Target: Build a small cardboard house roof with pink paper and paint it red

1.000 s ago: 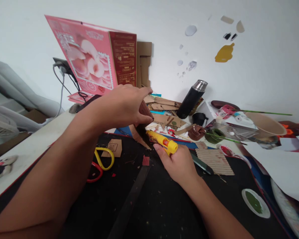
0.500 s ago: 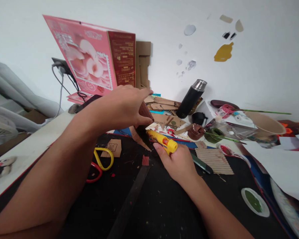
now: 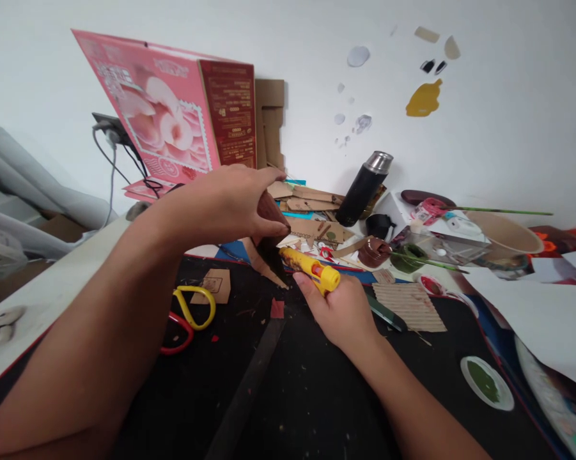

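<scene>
My left hand (image 3: pixel 230 204) is closed round a brown painted cardboard piece (image 3: pixel 270 214), held upright above the black mat (image 3: pixel 311 396). My right hand (image 3: pixel 338 313) grips a yellow utility knife (image 3: pixel 311 268) with an orange slider, its tip pointing left at the base of the brown piece. A small red scrap (image 3: pixel 277 308) lies on the mat just below the knife. Most of the brown piece is hidden behind my left fingers.
Yellow and red scissors (image 3: pixel 189 316) lie left on the mat, a dark ruler (image 3: pixel 254 377) in front. Cardboard scraps (image 3: pixel 311 217), a black flask (image 3: pixel 362 188), a paint cup (image 3: pixel 371 252), corrugated card (image 3: pixel 407 306), a green paint lid (image 3: pixel 486 382) and a pink box (image 3: pixel 172 108) crowd the back and right.
Both hands hold the same grips. The view has shifted slightly, so everything sits a little further left and lower in frame.
</scene>
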`<move>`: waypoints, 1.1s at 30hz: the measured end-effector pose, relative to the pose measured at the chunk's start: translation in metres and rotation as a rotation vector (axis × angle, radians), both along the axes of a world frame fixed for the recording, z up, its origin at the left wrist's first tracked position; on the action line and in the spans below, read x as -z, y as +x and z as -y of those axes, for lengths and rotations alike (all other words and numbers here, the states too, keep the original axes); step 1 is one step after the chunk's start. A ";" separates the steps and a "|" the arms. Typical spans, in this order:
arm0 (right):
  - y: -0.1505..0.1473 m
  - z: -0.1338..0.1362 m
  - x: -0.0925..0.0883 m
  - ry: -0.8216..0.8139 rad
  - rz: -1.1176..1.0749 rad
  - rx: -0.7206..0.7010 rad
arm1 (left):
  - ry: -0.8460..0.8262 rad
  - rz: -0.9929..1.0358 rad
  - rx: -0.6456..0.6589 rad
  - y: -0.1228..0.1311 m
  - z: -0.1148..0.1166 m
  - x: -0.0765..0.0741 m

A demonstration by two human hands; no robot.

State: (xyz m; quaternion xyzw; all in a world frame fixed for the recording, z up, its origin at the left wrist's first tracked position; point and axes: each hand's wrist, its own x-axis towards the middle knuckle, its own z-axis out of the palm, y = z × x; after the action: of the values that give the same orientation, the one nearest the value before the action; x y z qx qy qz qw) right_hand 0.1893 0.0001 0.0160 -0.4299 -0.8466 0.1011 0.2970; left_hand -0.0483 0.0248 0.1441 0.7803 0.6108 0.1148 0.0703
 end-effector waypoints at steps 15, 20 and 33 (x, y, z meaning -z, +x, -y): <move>0.002 -0.001 0.001 -0.035 0.008 0.035 | -0.066 0.057 -0.032 -0.011 -0.012 0.003; 0.002 -0.001 0.000 -0.041 -0.022 0.036 | -0.143 0.119 -0.061 -0.013 -0.015 0.001; 0.005 -0.001 -0.002 -0.055 -0.047 0.034 | -0.230 0.252 -0.088 -0.017 -0.016 0.001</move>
State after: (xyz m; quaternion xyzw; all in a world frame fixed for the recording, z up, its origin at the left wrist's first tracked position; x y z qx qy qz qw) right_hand 0.1939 0.0016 0.0184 -0.4498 -0.8288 0.1293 0.3066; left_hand -0.0652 0.0404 0.1430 0.7191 0.6397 0.1438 0.2301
